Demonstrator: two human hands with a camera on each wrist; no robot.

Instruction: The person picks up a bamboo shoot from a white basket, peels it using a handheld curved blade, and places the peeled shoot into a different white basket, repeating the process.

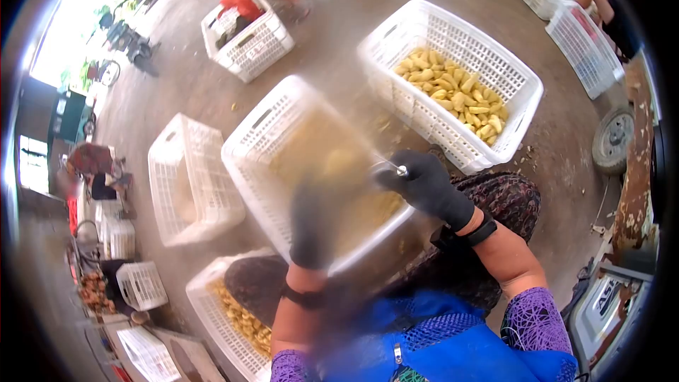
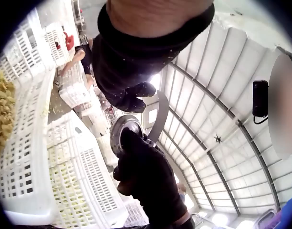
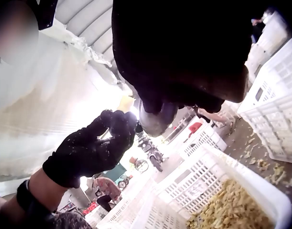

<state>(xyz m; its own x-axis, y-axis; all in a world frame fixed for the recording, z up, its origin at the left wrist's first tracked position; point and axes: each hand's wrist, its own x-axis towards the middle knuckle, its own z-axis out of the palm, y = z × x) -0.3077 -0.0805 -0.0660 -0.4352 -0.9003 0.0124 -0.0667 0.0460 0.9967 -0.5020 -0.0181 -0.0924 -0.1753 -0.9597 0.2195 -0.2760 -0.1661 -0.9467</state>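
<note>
My right hand (image 1: 428, 187), in a black glove, grips a knife with a curved blade (image 2: 160, 117). A round, shiny metal part (image 3: 158, 119) of it shows at my fingers. My left hand (image 3: 93, 148), also gloved, has curled fingers, and a small yellow piece (image 3: 127, 103) shows right at their tips. The head view blurs the left hand over the middle white crate (image 1: 258, 117), whose yellowish contents are smeared too. To the right, another white crate (image 1: 520, 71) holds pale yellow, finger-like vegetable pieces (image 1: 456, 92).
By my left knee, a crate (image 1: 205, 297) contains yellow bits. Another white crate (image 1: 159, 184) stands at the left, and one with red cloth (image 1: 240, 6) is farther off. A wheel (image 1: 614, 140) lies at the right. People sit among crates at the edges; scraps litter the floor.
</note>
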